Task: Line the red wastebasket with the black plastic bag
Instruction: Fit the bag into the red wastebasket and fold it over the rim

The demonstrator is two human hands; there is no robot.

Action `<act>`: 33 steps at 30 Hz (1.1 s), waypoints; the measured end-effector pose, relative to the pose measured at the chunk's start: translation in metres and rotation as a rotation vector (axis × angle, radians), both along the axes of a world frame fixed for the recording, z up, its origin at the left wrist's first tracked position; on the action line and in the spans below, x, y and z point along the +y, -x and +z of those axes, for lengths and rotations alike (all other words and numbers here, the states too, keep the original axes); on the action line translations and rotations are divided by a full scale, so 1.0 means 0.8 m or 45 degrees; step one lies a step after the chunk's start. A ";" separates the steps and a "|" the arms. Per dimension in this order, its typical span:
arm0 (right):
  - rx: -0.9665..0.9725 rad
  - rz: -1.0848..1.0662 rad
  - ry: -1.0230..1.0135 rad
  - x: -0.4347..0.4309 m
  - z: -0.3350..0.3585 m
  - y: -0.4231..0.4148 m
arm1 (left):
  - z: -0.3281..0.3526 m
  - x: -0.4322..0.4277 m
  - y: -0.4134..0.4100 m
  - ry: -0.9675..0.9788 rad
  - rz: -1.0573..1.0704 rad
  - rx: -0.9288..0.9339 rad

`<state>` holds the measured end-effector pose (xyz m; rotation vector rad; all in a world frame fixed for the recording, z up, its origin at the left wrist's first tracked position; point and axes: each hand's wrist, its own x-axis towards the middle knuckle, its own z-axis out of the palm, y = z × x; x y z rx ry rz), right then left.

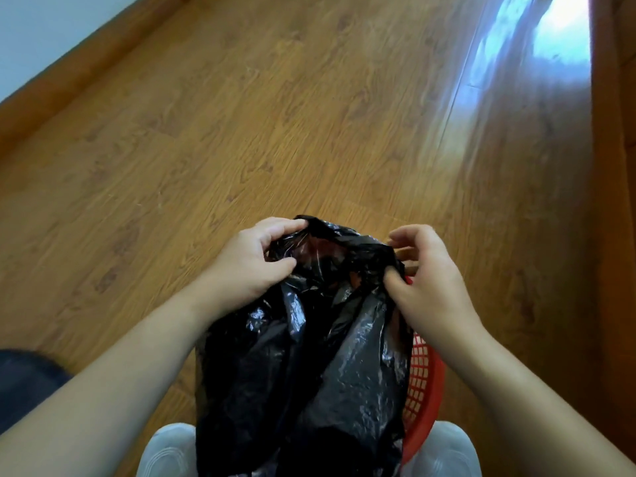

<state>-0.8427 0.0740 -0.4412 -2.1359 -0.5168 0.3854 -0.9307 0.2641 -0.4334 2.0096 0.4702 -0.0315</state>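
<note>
1. Nearest the camera, two pale shoes stand on the wooden floor, one at each side of the bag's lower end.
2. The black plastic bag hangs crumpled and glossy between the forearms, its bottom at the near edge of view and its mouth at the far end, partly spread.
3. The red wastebasket sits behind and to the right of the bag, mostly hidden by it; only a strip of its lattice wall and rim shows under the right forearm.
4. The left hand holds the left side of the bag's mouth, its grip closed on the plastic, thumb on the near side and fingers curled over the far edge.
5. The right hand pinches the right side of the mouth between thumb and a finger, while its other fingers are loosely curled and clear of the plastic.
6. A dark piece of clothing shows at the near left, beside the left forearm.
7. A wooden skirting board runs along the far left below a pale wall.
</note>
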 end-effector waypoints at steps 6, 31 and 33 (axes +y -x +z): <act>-0.001 0.071 -0.213 -0.008 -0.016 -0.024 | -0.012 0.018 -0.008 0.151 -0.032 0.140; 0.060 0.151 0.212 -0.036 -0.023 -0.016 | -0.032 0.031 0.039 0.258 0.176 0.352; 0.031 0.098 0.175 -0.033 -0.020 -0.016 | -0.034 0.030 0.040 0.199 0.279 0.294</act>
